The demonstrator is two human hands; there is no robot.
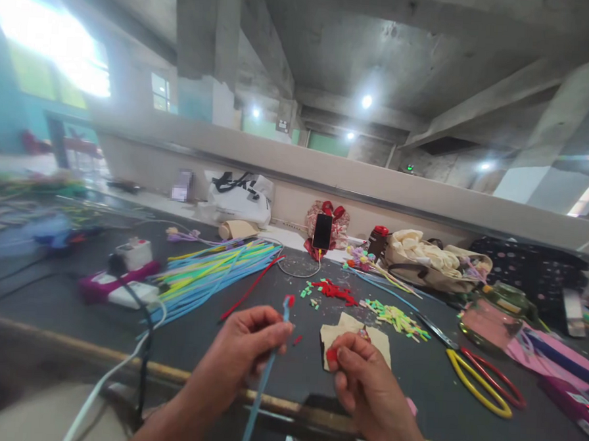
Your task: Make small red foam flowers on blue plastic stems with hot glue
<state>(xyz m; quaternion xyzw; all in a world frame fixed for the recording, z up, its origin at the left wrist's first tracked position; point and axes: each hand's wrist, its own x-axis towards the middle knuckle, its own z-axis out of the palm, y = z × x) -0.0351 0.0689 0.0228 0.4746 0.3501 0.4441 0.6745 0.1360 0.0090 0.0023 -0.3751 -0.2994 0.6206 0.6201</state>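
Note:
My left hand (253, 343) pinches a light blue fuzzy stem (262, 390) near its top, where a small red piece (290, 300) sits on the tip. The stem hangs down past the table's front edge. Thumb and fingers of my right hand (358, 368) are closed on a small red piece (332, 355), over a beige cloth (381, 341). A small red bit (297, 340) lies on the dark table between the hands. Beyond them are a pile of red pieces (336, 291) and a pile of yellow-green pieces (396, 318).
Blue and yellow stems (217, 272) lie at the left, near a power strip (118, 283) with cables. A phone (322, 232) stands at the back. Scissors (483, 382) with red and yellow handles, a green glass jar (499, 317) and a cloth bag (420, 270) are at right.

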